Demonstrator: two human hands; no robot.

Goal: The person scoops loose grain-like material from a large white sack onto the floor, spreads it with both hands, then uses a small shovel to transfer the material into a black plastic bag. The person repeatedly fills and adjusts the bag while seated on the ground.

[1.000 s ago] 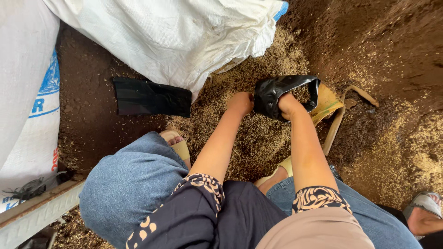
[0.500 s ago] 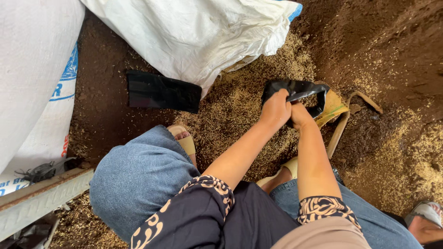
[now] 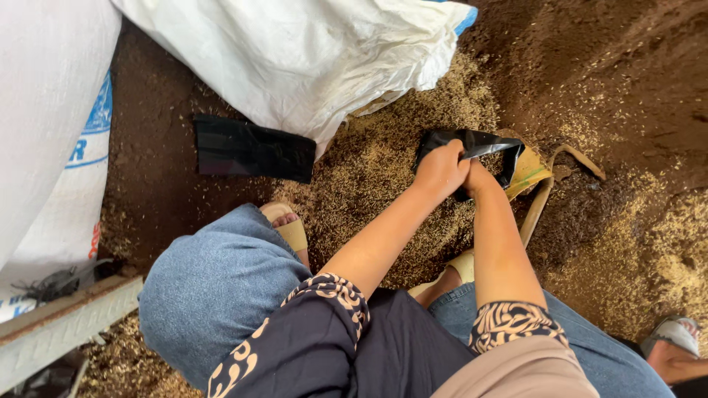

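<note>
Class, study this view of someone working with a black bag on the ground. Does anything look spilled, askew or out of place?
Yes. Golden husks lie scattered loose over the dark soil instead of inside the white sack. A second flat black bag lies apart beside it. Both hands, left and right, grip the crumpled black bag.

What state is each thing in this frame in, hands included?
Small black plastic bag: held up, mouth partly open.
Left hand: closed on the bag's rim.
Right hand: gripping the bag, partly hidden.
Flat black plastic bag: lying folded on the soil.
Large white woven sack: slumped, crumpled.
Yellow scoop: lying in the husks, mostly covered.
</note>
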